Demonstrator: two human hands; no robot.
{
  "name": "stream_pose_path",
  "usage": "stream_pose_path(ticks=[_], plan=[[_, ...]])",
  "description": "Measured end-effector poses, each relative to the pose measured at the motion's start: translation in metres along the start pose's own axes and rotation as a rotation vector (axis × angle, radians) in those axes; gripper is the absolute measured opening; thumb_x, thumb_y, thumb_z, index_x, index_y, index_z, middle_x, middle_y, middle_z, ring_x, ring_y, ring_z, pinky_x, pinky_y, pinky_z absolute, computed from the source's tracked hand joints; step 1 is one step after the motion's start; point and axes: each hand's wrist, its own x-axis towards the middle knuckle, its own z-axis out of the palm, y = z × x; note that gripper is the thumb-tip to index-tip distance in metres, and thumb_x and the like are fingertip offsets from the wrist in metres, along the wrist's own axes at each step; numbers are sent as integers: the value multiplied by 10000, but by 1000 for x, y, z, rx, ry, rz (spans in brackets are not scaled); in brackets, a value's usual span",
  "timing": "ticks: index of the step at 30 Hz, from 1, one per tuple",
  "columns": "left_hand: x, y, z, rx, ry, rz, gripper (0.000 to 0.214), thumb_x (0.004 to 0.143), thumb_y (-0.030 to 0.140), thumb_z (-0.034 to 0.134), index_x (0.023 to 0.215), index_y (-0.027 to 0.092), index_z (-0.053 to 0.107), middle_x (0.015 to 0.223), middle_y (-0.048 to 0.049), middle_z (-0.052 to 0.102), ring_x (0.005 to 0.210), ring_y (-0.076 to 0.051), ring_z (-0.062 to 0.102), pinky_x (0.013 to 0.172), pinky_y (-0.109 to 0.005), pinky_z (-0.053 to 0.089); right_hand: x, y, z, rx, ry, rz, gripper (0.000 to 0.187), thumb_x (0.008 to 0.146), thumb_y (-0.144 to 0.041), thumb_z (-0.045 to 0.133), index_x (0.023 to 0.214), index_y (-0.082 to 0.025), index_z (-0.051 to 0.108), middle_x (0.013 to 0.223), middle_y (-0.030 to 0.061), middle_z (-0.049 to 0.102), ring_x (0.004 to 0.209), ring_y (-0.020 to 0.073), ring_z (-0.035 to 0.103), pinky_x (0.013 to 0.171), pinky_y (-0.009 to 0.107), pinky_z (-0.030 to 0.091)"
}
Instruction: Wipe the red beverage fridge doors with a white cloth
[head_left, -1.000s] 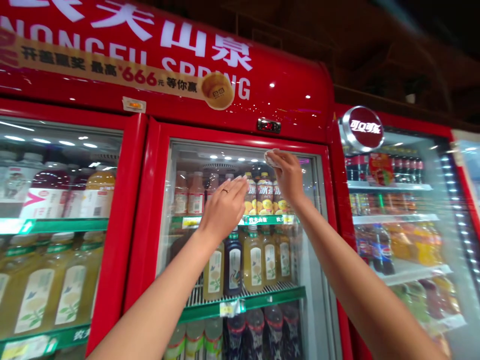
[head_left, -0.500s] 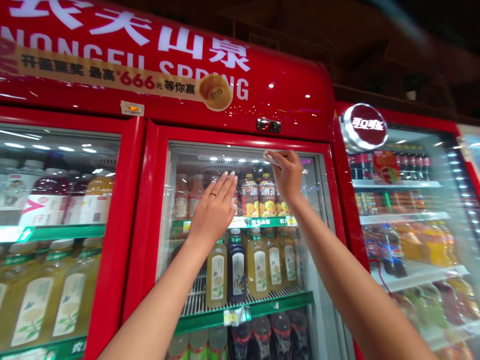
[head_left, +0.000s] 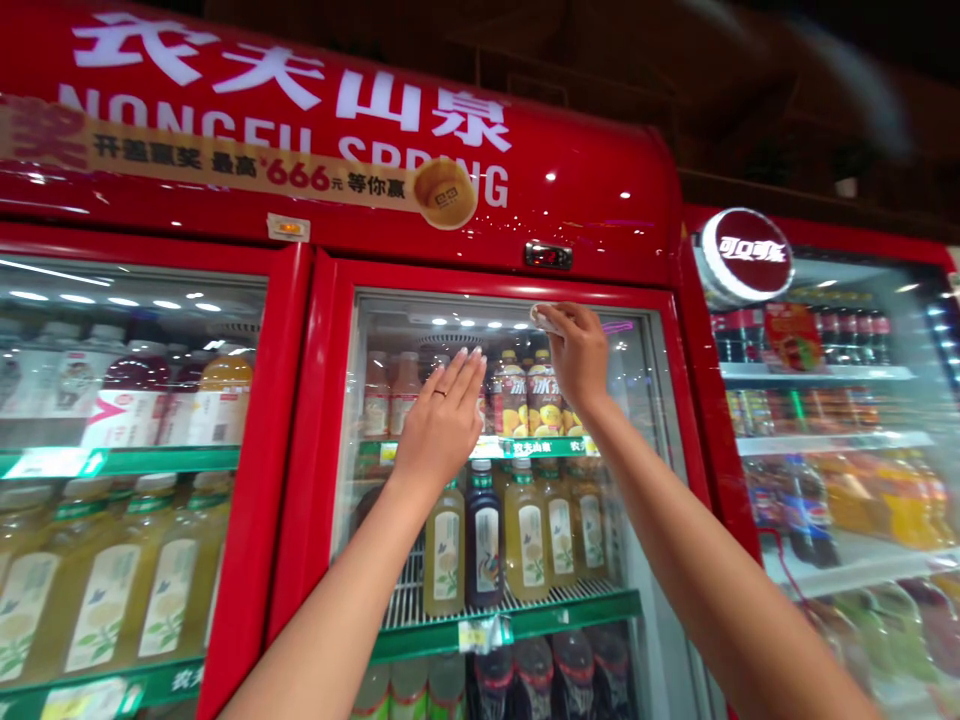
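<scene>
My left hand (head_left: 442, 425) lies flat with fingers stretched out, at the glass door (head_left: 394, 320) of a red drinks fridge. A ring sits on one of its fingers. Higher and to the right, my right hand (head_left: 579, 350) is closed in a pinch on a small white cloth (head_left: 541, 318), near the top edge of the same glass. Only a bit of the cloth shows past the fingertips; whether it is cloth or tissue is hard to tell. Behind the glass stand iced tea bottles (head_left: 544, 395) on a shelf, and a dark bottle (head_left: 484, 540) among yellow ones below.
A red door frame (head_left: 296, 480) borders the glass on the left, with another door full of bottles (head_left: 105, 600) beyond it. Above are a temperature display (head_left: 548, 256) and a promotional strip (head_left: 247, 165). A second fridge with a round sign (head_left: 748, 254) stands at right.
The whole view has shifted, so the fridge and both hands appear slightly to the right and lower. Against the glass, both hands stay almost where they were.
</scene>
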Motion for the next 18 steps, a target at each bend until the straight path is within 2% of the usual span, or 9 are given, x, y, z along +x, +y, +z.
stream_pose_path(ticks=[2,4,9,12,15,18], plan=[[0,0,0,18,-2,-4,677,1058,168,401,1718,102,267,1757,-98,369,1657,-237,326,1351,-454,339,6,-10,9,-7,10,-16,407,983,-130,530,1232,-312,795,1224,101,756,1144,305,684,990,500,587],[0,1,0,32,-8,-9,639,1064,172,391,1695,92,326,1756,-96,372,1657,-229,325,1353,-442,333,5,-19,12,-1,-33,-75,422,986,-117,529,1252,-319,786,1234,95,756,1146,296,687,989,485,592],[1,3,-2,27,-58,-28,654,1046,162,406,1693,98,331,1776,-76,340,1671,-222,287,1372,-429,288,-5,-20,-3,2,-171,-224,412,992,-111,550,1275,-323,763,1244,88,748,1153,284,686,984,451,597],[2,4,-4,38,-89,-37,662,1041,169,410,1694,99,331,1782,-70,326,1676,-216,272,1377,-416,278,1,-15,-5,-22,-161,-191,413,987,-102,535,1258,-311,766,1239,94,745,1149,296,685,966,460,597],[2,5,-5,52,-89,-42,645,1049,180,401,1686,98,352,1775,-69,337,1668,-213,296,1371,-419,298,15,-18,6,-35,-89,-111,382,993,-127,526,1236,-278,779,1215,120,744,1128,314,684,946,480,597],[2,5,-5,52,-81,-41,639,1049,180,403,1682,97,364,1769,-70,345,1663,-210,308,1369,-421,307,20,-28,17,-19,-82,-105,394,984,-119,521,1230,-281,782,1190,124,742,1106,307,685,945,482,596]])
